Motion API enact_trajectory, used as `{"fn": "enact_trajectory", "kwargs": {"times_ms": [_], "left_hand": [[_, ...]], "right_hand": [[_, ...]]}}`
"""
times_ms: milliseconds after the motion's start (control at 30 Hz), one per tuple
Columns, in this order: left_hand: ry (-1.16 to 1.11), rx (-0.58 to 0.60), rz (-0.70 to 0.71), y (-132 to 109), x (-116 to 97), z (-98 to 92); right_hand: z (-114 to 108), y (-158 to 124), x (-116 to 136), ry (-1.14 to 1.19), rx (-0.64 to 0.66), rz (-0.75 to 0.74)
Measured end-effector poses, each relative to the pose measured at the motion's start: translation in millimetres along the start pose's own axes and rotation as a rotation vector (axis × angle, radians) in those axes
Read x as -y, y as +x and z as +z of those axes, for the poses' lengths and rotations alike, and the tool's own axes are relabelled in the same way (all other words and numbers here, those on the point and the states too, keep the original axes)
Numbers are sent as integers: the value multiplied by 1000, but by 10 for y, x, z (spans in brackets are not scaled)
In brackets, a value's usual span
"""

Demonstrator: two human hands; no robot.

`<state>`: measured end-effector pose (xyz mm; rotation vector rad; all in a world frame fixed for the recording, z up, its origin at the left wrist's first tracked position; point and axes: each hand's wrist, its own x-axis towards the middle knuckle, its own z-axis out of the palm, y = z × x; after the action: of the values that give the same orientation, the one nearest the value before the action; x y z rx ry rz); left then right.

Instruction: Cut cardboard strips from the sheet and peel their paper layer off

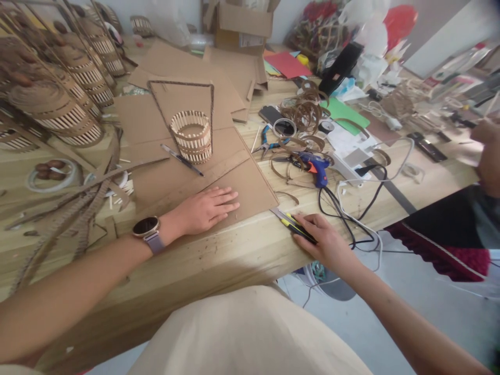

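Observation:
My left hand [205,210] lies flat on a cardboard sheet [250,192] near the table's front edge, fingers stretched out. To its right, my right hand [326,239] is closed on a yellow and black utility knife [291,223], whose blade points left beside the sheet's corner. A small round basket [191,138] of light sticks and cardboard bands stands on the cardboard, with a tall angular cardboard strip frame [180,83] rising around it. A dark pen [182,160] rests just in front of the basket.
Several finished baskets [58,112] crowd the left, behind loose cardboard strips [89,208]. On the right lie a blue glue gun [318,169], pliers [269,143], coiled strips [308,112] and black cables [338,208]. A person's hand [488,151] shows at the right edge.

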<state>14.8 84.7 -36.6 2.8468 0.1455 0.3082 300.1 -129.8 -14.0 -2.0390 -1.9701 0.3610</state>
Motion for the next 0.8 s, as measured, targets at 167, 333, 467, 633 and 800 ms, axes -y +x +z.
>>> {"fn": "enact_trajectory", "kwargs": {"times_ms": [167, 333, 467, 633, 800], "left_hand": [[20, -9, -4, -3, -5, 8], [44, -10, 0, -5, -3, 21], [53, -5, 3, -3, -4, 16], [78, -5, 22, -5, -6, 7], [97, -2, 16, 4, -22, -1]], "right_hand": [[50, -6, 46, 19, -29, -6], [68, -62, 99, 39, -19, 6], [89, -33, 156, 32, -34, -8], [100, -42, 214, 41, -10, 3], [126, 21, 256, 61, -11, -6]]}}
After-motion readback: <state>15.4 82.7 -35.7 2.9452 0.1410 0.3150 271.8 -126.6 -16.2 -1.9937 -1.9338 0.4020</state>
